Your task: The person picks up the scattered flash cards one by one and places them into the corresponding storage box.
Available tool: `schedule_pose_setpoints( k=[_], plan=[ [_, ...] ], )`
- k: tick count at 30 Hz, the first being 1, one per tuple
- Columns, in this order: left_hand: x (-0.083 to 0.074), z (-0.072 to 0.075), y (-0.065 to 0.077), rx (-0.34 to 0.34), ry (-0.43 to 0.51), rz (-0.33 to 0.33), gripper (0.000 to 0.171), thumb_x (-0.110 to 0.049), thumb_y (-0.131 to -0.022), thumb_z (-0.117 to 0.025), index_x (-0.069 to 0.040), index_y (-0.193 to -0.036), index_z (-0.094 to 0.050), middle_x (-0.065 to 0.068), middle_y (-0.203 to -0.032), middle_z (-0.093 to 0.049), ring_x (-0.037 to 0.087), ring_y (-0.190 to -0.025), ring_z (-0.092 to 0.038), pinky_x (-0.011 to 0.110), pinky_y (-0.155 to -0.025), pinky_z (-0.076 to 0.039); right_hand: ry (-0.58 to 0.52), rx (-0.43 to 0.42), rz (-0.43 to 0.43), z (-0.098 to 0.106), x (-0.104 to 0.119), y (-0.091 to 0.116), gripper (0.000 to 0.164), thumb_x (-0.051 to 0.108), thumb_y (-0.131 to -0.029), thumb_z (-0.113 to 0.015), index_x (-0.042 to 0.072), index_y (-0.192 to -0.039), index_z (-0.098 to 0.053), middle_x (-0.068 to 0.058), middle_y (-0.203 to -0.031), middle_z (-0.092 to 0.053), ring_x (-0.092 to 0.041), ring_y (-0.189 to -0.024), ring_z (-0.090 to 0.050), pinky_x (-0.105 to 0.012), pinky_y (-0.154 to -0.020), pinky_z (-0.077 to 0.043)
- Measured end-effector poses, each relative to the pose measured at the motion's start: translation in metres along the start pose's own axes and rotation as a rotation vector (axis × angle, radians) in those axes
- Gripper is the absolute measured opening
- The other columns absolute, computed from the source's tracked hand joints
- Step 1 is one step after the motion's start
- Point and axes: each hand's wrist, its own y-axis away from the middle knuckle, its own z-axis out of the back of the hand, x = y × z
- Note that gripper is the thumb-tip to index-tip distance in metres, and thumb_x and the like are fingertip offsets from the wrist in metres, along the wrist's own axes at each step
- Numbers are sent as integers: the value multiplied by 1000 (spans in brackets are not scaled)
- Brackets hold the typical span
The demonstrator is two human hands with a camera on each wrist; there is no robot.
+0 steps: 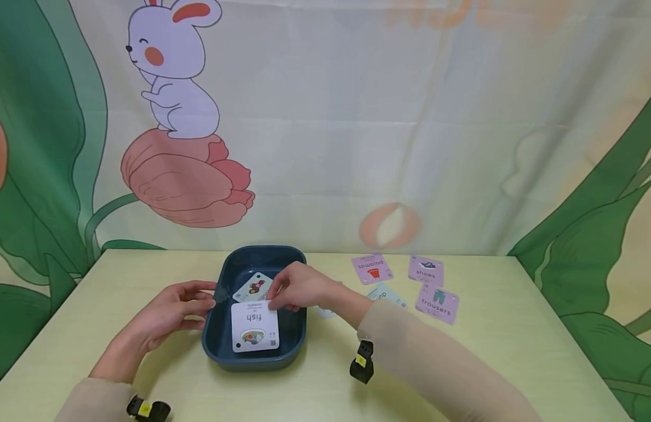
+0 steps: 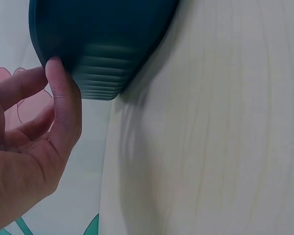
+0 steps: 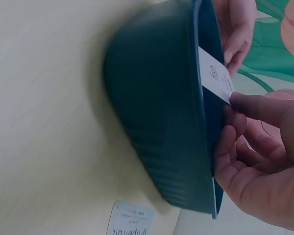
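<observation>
My right hand (image 1: 299, 287) pinches a white fish card (image 1: 254, 331) by its edge over the dark blue plastic basin (image 1: 254, 364). The word and a colourful fish picture appear upside down in the head view. Beneath it a second card (image 1: 256, 286) with a red-brown picture lies in the basin, partly covered. At the basin's left rim is my left hand (image 1: 175, 310). In the left wrist view its thumb and finger (image 2: 63, 98) hold the rim of the basin (image 2: 103, 54). The right wrist view shows the fish card (image 3: 215, 76) tilted between thumb and fingers.
On the table right of the basin lie purple cards: pajamas (image 1: 372, 269), shoes (image 1: 426, 271) and trousers (image 1: 437, 302). A pale blue card (image 1: 387, 295) is partly behind my right forearm. A grapefruit card (image 3: 131, 220) lies beside the basin. A printed curtain (image 1: 325, 146) hangs behind.
</observation>
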Motion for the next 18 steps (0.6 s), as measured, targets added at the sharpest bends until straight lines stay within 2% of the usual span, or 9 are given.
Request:
schedule_pose_setpoints(
  k=[6,14,18],
  plan=[
    [1,1,1,0,2,-6,55,-9,-103,-61,10,-149,-38,21,-118,-57,25,-96,-64,34,-80,-60,115,-34,-27,-15,5,-6,5,7,-88,-81,7,-90,-76,0,-78,-69,-15,-60,-56,-22,-56,-50],
    [1,0,0,4,9,-4,55,-9,-103,-61,10,-149,-38,20,-116,-57,24,-94,-64,34,-80,-61,403,-136,49,-29,-1,-19,10,9,-87,-82,9,-82,-74,4,-73,-64,-10,-67,-56,-19,-57,-45],
    [2,1,0,4,9,-3,55,-9,-103,-61,10,-149,-37,22,-119,-56,25,-95,-64,34,-81,-61,483,-166,24,-34,-3,-26,16,10,-88,-81,10,-77,-69,3,-71,-62,-12,-65,-56,-19,-55,-45]
  ],
)
